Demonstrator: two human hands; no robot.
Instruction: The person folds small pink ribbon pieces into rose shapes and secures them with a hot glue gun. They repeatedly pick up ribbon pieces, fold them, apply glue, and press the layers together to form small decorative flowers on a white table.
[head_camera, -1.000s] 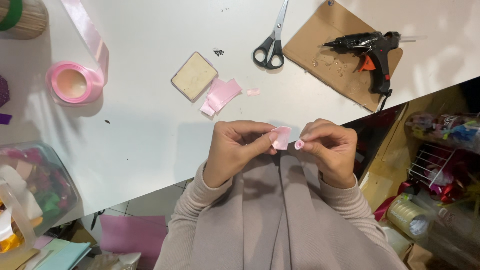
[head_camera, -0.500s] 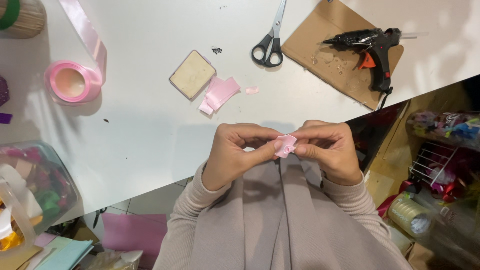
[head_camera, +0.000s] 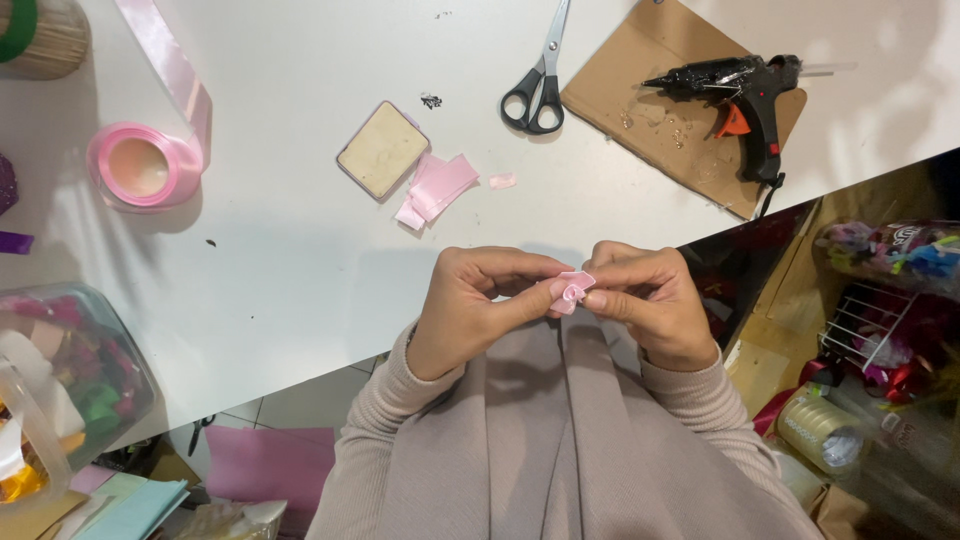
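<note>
Your left hand (head_camera: 478, 310) and right hand (head_camera: 648, 305) both pinch a small folded pink ribbon piece (head_camera: 572, 291) at the table edge (head_camera: 300, 390), above your lap. Risk: the slick fold may spring open if either pinch slackens. Nearby, apart: cut ribbon strips (head_camera: 438, 190), wooden block (head_camera: 383, 163), scissors (head_camera: 540, 75), glue gun (head_camera: 735, 95) on cardboard (head_camera: 640, 125), ribbon spool (head_camera: 145, 165). Nothing obstructs.

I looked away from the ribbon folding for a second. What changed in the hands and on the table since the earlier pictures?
The pink ribbon piece, flatter a second ago, is now curled tighter between the fingertips of the left hand and right hand, which have closed in on it. Neither let go. The scissors, glue gun and ribbon spool stayed put.
</note>
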